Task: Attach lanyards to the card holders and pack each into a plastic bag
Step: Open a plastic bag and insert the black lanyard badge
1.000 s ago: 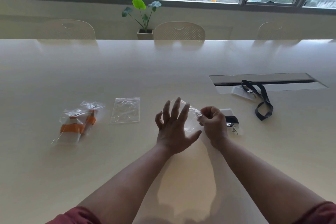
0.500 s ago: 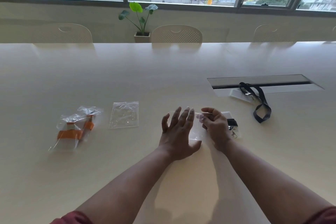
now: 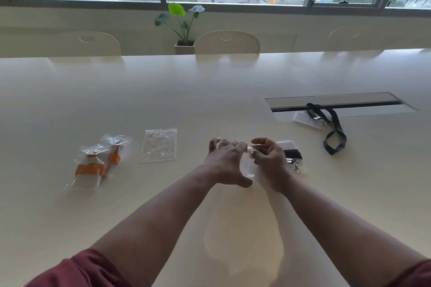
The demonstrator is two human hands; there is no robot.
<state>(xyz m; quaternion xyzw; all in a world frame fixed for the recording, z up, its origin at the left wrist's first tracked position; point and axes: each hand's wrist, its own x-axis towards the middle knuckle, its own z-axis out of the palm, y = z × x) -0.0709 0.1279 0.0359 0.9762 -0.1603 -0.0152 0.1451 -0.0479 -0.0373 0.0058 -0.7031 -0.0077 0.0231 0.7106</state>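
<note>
Two packed bags with orange lanyards (image 3: 98, 163); one empty plastic bag (image 3: 158, 145); one bag between hands (image 3: 247, 165); two black lanyards (image 3: 333, 130); three chairs (image 3: 227, 42); one potted plant (image 3: 183, 28).

no readable text, labels or numbers

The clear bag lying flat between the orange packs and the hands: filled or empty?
Empty, as far as shows. The clear bag lies flat on the table, with only crinkles and glare inside, no lanyard or holder.
</note>
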